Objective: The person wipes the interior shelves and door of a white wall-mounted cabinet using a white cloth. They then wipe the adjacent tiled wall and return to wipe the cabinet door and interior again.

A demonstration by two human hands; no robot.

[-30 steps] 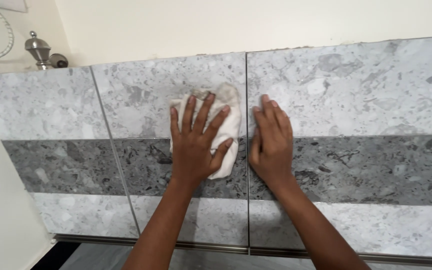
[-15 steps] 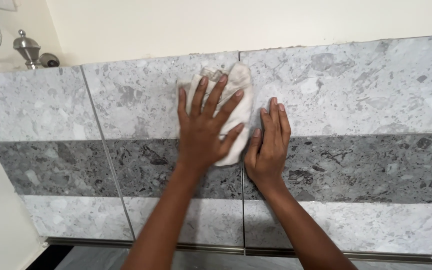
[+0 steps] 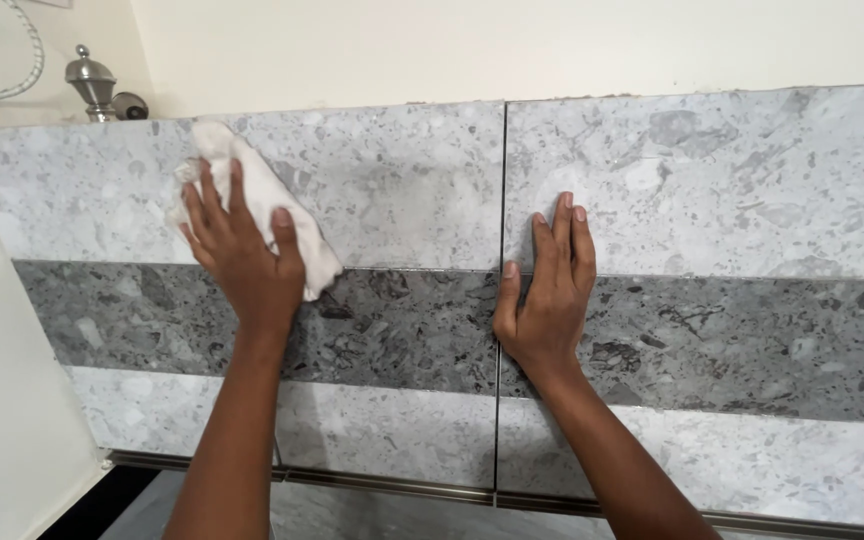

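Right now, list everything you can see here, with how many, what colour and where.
cloth: one, white, pressed flat on the upper left tile under the left hand
wall tiles: several, light grey with a dark grey band, across the middle
painted wall: one, cream, above the tiles
metal fitting: one, silver, top left
hose: one, silver, top left corner
left hand: on the cloth
right hand: flat on the tile, beside the joint

Above the tiling I see a plain cream wall (image 3: 452, 50). Top left: a chrome fitting (image 3: 92, 82) with a pointed cap, a round dark knob (image 3: 132, 105) just beside it, and a thin metal hose (image 3: 12, 75) curving past. A dark metal trim strip (image 3: 392, 485) runs along the bottom edge.
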